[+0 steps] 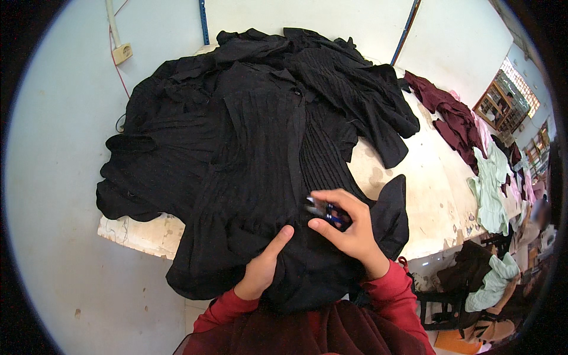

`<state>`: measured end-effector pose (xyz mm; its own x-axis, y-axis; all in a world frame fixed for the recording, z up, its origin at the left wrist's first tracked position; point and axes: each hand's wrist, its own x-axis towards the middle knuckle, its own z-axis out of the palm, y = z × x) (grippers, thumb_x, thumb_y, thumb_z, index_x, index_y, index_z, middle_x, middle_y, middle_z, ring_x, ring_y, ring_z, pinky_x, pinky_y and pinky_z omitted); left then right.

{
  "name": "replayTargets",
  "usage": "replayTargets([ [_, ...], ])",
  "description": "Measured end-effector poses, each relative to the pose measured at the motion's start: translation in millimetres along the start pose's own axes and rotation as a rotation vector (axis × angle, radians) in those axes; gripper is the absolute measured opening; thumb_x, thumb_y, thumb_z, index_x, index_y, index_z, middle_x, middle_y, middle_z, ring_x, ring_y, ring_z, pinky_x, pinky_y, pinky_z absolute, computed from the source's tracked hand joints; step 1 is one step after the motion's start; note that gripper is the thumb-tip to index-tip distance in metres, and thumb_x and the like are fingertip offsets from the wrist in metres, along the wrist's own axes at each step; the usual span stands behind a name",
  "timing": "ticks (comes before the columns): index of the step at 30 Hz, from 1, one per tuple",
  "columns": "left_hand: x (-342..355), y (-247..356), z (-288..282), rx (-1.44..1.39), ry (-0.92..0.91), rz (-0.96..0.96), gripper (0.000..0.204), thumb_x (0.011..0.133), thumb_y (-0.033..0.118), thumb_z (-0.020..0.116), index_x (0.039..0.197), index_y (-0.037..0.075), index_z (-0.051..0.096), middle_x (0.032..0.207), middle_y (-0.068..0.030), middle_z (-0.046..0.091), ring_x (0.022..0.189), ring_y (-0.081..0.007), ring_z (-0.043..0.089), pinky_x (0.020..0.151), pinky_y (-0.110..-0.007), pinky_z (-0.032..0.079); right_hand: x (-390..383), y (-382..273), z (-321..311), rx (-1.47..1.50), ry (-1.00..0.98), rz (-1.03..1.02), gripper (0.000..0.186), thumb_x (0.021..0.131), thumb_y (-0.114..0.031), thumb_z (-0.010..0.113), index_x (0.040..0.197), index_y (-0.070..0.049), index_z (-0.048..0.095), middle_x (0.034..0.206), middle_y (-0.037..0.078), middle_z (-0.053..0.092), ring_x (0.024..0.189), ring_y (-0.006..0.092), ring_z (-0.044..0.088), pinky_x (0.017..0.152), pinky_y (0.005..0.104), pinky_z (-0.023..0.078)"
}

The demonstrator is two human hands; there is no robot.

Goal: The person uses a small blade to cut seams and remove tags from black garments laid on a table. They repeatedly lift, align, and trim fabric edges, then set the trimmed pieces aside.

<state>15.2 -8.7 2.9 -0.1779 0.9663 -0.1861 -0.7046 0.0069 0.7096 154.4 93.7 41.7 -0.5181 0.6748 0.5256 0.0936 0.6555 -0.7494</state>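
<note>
A black pleated garment [260, 160] is spread over the near side of the table, its lower part hanging over the front edge. My left hand [265, 263] grips the cloth near that edge, thumb on top and the fingers hidden in or under the fabric. Just to its right, my right hand [349, 228] is closed around small thread snips [327, 213] with dark blue handles. The blades are smeared by motion and point left over the garment's front strip. Whether they touch the cloth, I cannot tell.
More black garments [355, 89] lie heaped at the back of the pale wooden table [432, 177]. Maroon clothing [449, 112] and a pale green garment [491, 183] rest farther right. A black chair [441, 307] stands at the lower right. A wall socket [122, 54] is at upper left.
</note>
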Motion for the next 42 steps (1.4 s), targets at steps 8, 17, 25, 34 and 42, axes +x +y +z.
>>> replayTargets([
  [8,-4,0,1,0.091,0.005,0.006,0.039,0.093,0.018,0.055,0.125,-0.003,0.051,0.124,-0.0136,0.056,0.11,-0.0232,0.056,0.098,-0.035,0.042,-3,-15,0,-0.346,0.037,-0.208,0.025,0.072,-0.019,0.076,0.093,-0.007,0.068,0.078,0.01,0.069,0.064,0.0225,0.067,0.056,0.0288,0.05],
  [17,-4,0,1,0.131,0.003,0.022,0.04,0.092,0.019,0.056,0.126,-0.003,0.051,0.125,-0.0127,0.055,0.112,-0.0218,0.054,0.099,-0.033,0.041,-2,-15,1,-0.321,0.066,-0.181,0.021,0.072,-0.019,0.076,0.087,-0.007,0.069,0.076,0.009,0.069,0.061,0.023,0.067,0.054,0.0293,0.05],
  [25,-2,-10,-9,0.164,0.002,0.096,0.032,0.091,0.019,0.061,0.117,-0.001,0.059,0.116,-0.0074,0.059,0.104,-0.0167,0.057,0.093,-0.027,0.043,2,-31,-2,-0.301,-0.047,-0.132,0.024,0.07,-0.016,0.077,0.088,-0.003,0.068,0.076,0.009,0.069,0.058,0.0183,0.065,0.053,0.0241,0.047],
  [34,-2,-17,-16,0.187,0.019,0.135,0.032,0.09,0.017,0.062,0.116,-0.001,0.059,0.116,-0.0075,0.06,0.103,-0.0168,0.058,0.092,-0.028,0.044,2,-27,2,-0.29,-0.034,-0.214,0.021,0.07,-0.015,0.077,0.086,-0.004,0.069,0.077,0.01,0.069,0.06,0.0195,0.067,0.055,0.0251,0.049],
  [42,-1,-21,-20,0.388,0.016,0.204,0.04,0.095,0.022,0.053,0.128,-0.001,0.049,0.128,-0.0101,0.052,0.118,-0.0193,0.049,0.103,-0.033,0.036,1,-30,-2,-0.295,-0.013,-0.101,0.02,0.072,-0.017,0.076,0.087,-0.007,0.069,0.076,0.008,0.069,0.062,0.0214,0.067,0.057,0.0283,0.051],
])
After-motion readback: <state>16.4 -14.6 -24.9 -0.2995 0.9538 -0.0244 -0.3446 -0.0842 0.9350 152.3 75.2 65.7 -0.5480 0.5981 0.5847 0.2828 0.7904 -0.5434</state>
